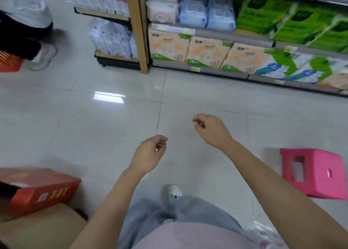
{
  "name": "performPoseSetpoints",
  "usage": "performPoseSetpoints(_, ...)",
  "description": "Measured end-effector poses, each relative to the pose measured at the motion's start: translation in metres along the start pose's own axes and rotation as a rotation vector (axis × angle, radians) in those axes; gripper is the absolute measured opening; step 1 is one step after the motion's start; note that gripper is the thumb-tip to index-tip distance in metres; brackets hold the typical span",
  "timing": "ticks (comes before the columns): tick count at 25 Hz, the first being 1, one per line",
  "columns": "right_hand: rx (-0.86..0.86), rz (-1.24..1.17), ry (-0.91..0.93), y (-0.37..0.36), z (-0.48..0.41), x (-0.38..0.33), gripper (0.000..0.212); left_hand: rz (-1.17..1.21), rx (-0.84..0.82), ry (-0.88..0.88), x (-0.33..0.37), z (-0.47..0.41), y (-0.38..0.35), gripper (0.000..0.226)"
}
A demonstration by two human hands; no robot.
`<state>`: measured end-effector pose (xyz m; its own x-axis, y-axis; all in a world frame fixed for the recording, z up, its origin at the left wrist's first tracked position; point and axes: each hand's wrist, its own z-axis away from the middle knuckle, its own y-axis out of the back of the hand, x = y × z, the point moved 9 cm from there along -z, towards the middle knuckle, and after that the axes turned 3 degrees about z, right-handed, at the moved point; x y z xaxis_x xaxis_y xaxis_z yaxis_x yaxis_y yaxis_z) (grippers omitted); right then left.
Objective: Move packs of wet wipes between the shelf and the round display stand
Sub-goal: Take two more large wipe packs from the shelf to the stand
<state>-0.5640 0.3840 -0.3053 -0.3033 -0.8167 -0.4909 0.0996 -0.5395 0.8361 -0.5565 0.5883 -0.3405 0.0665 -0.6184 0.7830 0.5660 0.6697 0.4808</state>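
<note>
At the bottom edge, pale shirt (188,237) and grey trousers (150,220) above the tiled floor (94,126). Higher, left hand (150,151) and right hand (211,130) both empty, fingers loosely curled, gripping nothing. At upper centre, well apart, blue and pink packs of wet wipes (199,11) on the shelf (216,34), straight up the frame from the right hand, seemingly the nearer one; round display stand out of view.

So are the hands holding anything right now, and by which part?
Nothing is held: the left hand and the right hand both hang loosely curled and empty.
</note>
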Motion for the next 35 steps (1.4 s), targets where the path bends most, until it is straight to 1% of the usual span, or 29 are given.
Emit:
performPoseSetpoints(2,0.072,-0.041,-0.032,0.036,-0.055,0.0,0.022,-0.022,-0.045,0.003,0.012,-0.045,0.005,0.021)
performPoseSetpoints(4,0.096,-0.07,-0.055,0.053,-0.09,0.003,0.022,-0.015,-0.056,0.006,0.025,-0.086,0.02,0.022)
performPoseSetpoints(7,0.122,-0.129,-0.134,0.072,-0.149,0.019,0.019,-0.032,-0.07,-0.07,0.068,-0.186,0.056,0.023)
performPoseSetpoints(12,0.185,-0.226,-0.29,0.11,-0.219,0.042,0.02,-0.105,-0.075,-0.308,0.202,-0.336,0.122,0.022)
performPoseSetpoints(16,0.202,-0.224,-0.331,0.153,-0.283,0.064,0.021,-0.133,-0.081,-0.475,0.302,-0.42,0.134,0.028)
performPoseSetpoints(19,0.243,-0.215,-0.279,0.202,-0.342,0.08,0.025,-0.133,-0.051,-0.564,0.355,-0.47,0.129,0.045)
performPoseSetpoints(22,0.306,-0.193,-0.147,0.282,-0.409,0.091,0.032,-0.053,0.066,-0.6,0.409,-0.52,0.138,0.059)
performPoseSetpoints(25,0.431,-0.158,-0.004,0.383,-0.462,0.085,0.039,0.071,0.151,-0.676,0.479,-0.552,0.156,0.059)
performPoseSetpoints(29,0.699,-0.131,0.192,0.502,-0.508,0.061,0.045,0.077,0.424,-0.809,0.552,-0.58,0.205,0.059)
performPoseSetpoints(30,0.755,-0.147,0.237,0.523,-0.518,0.055,0.046,0.081,0.492,-0.831,0.565,-0.587,0.22,0.062)
performPoseSetpoints(32,0.812,-0.188,0.299,0.551,-0.539,0.041,0.049,0.05,0.588,-0.866,0.589,-0.598,0.241,0.07)
performPoseSetpoints(35,0.813,-0.277,0.372,0.57,-0.574,0.02,0.057,0.016,0.619,-0.882,0.619,-0.619,0.256,0.081)
